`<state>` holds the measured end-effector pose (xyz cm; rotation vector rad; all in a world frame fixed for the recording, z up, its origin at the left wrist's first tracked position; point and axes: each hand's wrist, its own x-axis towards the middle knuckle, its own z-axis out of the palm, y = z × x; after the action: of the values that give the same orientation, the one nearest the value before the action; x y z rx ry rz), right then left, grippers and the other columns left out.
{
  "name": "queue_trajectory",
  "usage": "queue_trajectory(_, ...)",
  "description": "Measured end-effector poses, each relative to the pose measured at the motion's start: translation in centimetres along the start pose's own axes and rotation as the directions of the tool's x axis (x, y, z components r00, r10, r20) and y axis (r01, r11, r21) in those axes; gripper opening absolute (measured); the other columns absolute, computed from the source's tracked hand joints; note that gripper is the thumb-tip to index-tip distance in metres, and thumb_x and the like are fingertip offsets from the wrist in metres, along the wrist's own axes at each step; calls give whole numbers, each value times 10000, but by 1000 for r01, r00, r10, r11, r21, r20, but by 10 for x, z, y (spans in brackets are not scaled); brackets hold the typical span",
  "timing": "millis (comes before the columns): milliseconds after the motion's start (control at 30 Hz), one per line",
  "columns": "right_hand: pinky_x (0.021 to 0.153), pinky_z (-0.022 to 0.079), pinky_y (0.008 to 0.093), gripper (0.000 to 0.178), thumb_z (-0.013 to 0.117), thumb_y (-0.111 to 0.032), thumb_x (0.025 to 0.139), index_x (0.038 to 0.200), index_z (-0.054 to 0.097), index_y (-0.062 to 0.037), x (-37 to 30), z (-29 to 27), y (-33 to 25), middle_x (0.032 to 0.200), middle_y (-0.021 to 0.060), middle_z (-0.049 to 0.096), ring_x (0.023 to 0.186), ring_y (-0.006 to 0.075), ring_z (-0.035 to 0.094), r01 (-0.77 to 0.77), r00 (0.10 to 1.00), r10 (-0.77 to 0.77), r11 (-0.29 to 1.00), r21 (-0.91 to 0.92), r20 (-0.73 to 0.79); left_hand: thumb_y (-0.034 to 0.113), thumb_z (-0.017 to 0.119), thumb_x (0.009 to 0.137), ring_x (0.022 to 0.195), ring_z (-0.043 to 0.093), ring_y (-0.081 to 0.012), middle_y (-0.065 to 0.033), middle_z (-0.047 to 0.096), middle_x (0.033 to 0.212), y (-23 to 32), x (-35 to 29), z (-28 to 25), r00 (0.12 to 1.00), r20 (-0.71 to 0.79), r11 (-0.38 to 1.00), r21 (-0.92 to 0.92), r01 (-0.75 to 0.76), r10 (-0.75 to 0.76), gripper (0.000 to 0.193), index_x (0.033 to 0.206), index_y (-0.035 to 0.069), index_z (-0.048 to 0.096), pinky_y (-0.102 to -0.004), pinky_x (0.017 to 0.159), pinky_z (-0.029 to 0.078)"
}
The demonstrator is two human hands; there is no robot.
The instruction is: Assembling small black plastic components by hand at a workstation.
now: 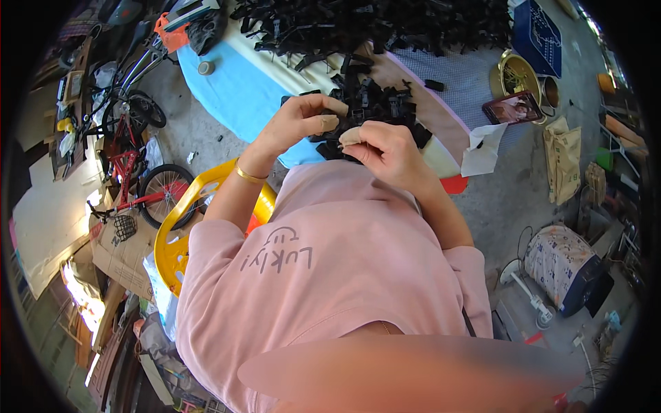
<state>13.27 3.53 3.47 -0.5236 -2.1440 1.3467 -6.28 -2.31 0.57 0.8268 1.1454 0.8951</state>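
Observation:
My left hand point(297, 125) reaches over a small heap of black plastic parts point(379, 96). Beige tape wraps its thumb and forefinger, which are curved with a gap between them; I make out nothing held there. Facing it, a little nearer to me, my right hand point(389, 150) has its taped thumb and forefinger pinched together. Whatever they hold, if anything, is too small or too hidden to name. Both hands are apart, just above the front of the heap. The parts look like small clips or buckles, but their exact kind does not show.
A large pile of black parts point(372, 24) covers the far side of a striped cloth point(231, 86). At right lie a phone point(512, 108), a gold-coloured pot point(506, 72), white paper point(483, 151) and a blue crate point(537, 38). A yellow plastic chair point(172, 237) and red bicycle point(127, 165) stand left.

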Motion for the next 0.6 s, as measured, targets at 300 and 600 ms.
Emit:
queue_trajectory(300, 502, 452, 241, 90, 653, -45, 755, 791, 592, 9, -4, 0, 6, 709, 68, 613, 554, 137, 572, 66, 977, -65, 998, 0, -203, 164, 527, 881, 766, 531, -50, -11, 580, 927, -15, 16, 47, 967, -249, 959, -260, -112, 45, 306, 1147, 11, 526, -189, 663, 444)
queue_trajectory(600, 386, 302, 151, 199, 643, -127, 809, 910, 502, -29, -2, -1, 28, 665, -11, 527, 495, 23, 426, -397, 826, 549, 731, 555, -132, 115, 640, 790, 1052, 484, -152, -122, 495, 1180, -9, 11, 50, 891, -86, 852, 345, -393, 446, 597, 1293, -26, 351, -282, 908, 380)
